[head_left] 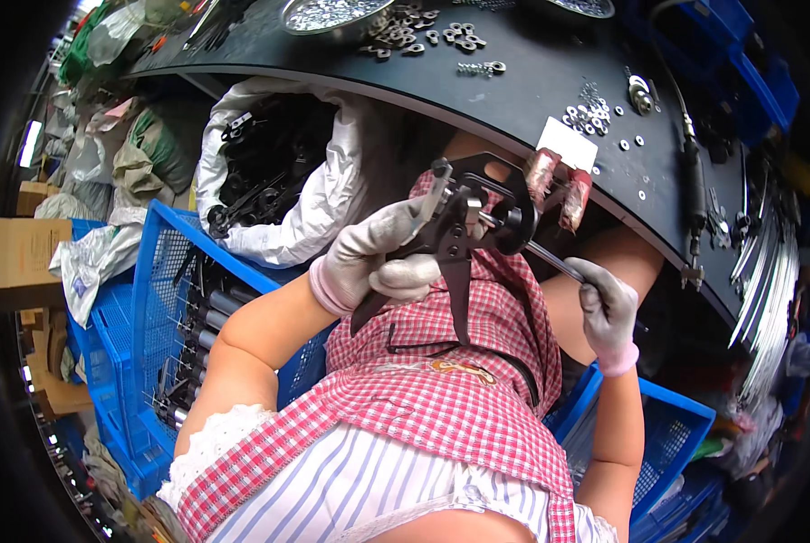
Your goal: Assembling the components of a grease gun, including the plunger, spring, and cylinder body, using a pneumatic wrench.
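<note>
My left hand (373, 258), in a pale grey glove, is closed around the handle part of a black caulking gun (455, 249), held above my lap. A curved metal piece (434, 195) stands up beside its fingers. On the gun's right side is a round black disc (516, 222). A thin metal rod (554, 260) runs from the disc toward my right hand (607, 306), also gloved, whose fingers are pinched around it. How the rod sits inside the gun is hidden.
The dark workbench (532, 90) carries a metal bowl (337, 16), washers (589, 118) and a white card (566, 143). Two red wrapped grips (575, 201) jut from its edge. A white sack (350, 149) holds black parts. Blue crates (151, 299) flank me; silver rods (767, 290) hang right.
</note>
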`<state>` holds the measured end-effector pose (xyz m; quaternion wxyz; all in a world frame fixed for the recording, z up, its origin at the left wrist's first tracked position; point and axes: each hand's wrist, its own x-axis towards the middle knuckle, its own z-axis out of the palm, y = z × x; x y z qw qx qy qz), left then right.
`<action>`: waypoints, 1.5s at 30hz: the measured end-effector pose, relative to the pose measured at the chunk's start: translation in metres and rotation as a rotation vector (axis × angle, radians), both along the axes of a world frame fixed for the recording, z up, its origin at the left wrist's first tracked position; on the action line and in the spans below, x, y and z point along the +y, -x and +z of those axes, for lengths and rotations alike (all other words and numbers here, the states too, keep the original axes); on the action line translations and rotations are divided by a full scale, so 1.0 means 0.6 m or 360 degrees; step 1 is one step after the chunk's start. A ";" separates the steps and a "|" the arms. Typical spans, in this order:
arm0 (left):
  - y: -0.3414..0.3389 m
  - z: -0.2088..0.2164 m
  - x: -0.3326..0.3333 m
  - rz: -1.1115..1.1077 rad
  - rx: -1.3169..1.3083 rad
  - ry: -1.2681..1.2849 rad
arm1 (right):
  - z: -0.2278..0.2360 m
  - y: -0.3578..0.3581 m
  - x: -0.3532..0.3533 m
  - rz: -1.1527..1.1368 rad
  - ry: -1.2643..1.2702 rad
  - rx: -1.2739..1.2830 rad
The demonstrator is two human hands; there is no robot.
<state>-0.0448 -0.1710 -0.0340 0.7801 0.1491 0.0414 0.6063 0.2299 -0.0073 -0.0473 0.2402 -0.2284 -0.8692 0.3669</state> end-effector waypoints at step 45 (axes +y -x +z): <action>-0.094 0.094 0.116 0.0460 0.0442 -0.0256 | 0.221 0.010 0.001 -0.0288 0.0451 0.0609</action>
